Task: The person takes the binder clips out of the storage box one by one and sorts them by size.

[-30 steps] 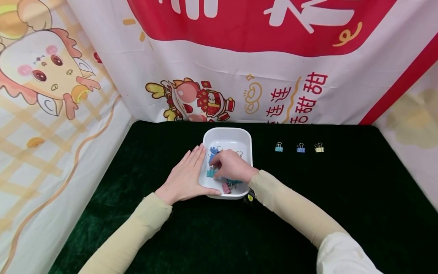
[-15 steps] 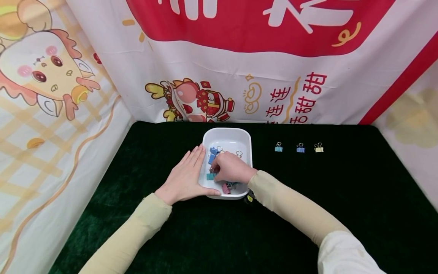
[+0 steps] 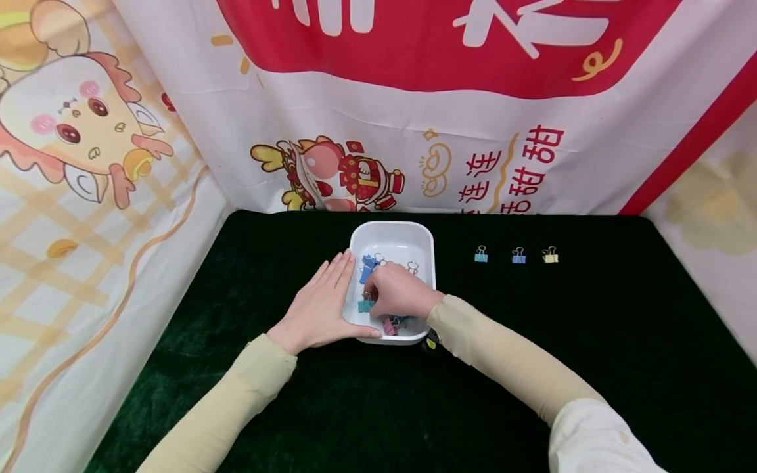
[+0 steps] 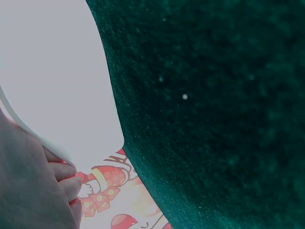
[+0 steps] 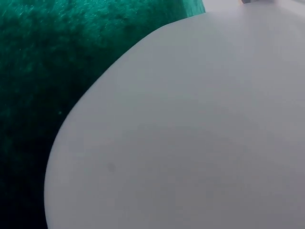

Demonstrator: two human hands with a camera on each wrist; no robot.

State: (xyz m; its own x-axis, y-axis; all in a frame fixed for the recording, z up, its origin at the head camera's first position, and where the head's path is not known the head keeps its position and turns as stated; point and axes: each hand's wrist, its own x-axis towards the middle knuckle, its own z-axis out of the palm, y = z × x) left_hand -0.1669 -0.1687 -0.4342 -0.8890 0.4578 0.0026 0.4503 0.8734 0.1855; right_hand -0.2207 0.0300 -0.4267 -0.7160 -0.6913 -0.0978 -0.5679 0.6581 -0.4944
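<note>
A white tray [image 3: 408,240] with several binder clips in it stands on the dark green cloth. My left hand [image 3: 320,301] rests along the tray's left side, fingers straight and thumb across its near rim. Over the tray, my right hand [image 3: 403,289] has curled fingers and pinches a teal binder clip [image 3: 364,306]; the fingertips are partly hidden. Blue clips [image 3: 368,268] lie just beyond that hand, and a pink clip [image 3: 389,326] lies at the near end. The tray's outer wall [image 5: 167,143] fills most of the right wrist view.
To the tray's right, a teal clip [image 3: 481,256], a blue clip [image 3: 518,257] and a yellow clip [image 3: 550,257] stand in a row. A small black and yellow object [image 3: 431,343] shows at the tray's near right corner. A printed curtain [image 3: 355,105] hangs behind the table.
My right hand has drawn its fingers in around the teal clip, which has shifted slightly. My left hand stays against the tray, and the row of clips is unchanged.
</note>
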